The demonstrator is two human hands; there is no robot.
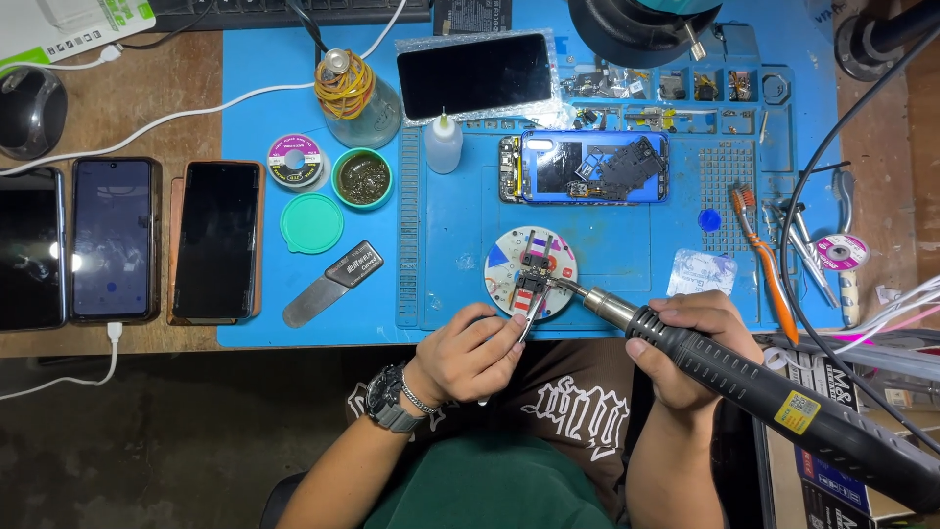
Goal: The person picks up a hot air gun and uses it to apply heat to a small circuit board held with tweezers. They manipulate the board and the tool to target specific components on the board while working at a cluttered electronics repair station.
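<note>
my right hand (690,338) is wrapped tight around the black hot-air wand (744,377), its metal nozzle aimed down at the small circuit board (532,277) clamped on the round white holder (504,264) near the front edge of the blue work mat (627,245). my left hand (475,355) is curled nearly shut, pinching a pair of tweezers (522,328) whose tip sits just at the board's near end. judging by how things lie, the teardown part looks done: the blue phone (587,167) lies opened up farther back on the mat, its insides showing. the rework on the board looks to be in the middle, with heat and tweezers both on it and nothing lifted clear that i can see. the phone is not closed up yet. to the left, an open tin of flux (362,178) and its green lid (311,223) sit near three phones (113,240) on the desk (176,88).
</note>
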